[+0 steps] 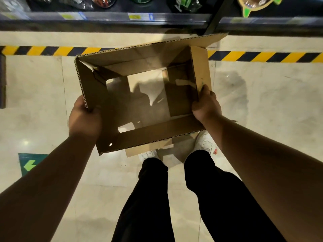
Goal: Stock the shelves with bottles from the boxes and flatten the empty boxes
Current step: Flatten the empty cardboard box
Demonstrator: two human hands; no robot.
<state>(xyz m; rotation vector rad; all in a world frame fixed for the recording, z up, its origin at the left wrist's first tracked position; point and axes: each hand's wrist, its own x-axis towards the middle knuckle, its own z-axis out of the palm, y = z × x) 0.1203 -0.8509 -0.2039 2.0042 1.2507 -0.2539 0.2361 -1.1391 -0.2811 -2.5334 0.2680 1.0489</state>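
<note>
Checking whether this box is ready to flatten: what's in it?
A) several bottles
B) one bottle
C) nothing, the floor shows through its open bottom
C: the box, gripped by the left hand and right hand, holds nothing, and the floor shows through it.

I stand in a shop aisle. Before me is a shelf [174,23] whose front rail [104,16] carries yellow price labels [134,16], with packed goods [104,1] on it. The tiled floor [35,102] has yellow-black tape [262,56] and a green arrow sticker [29,165].
</note>
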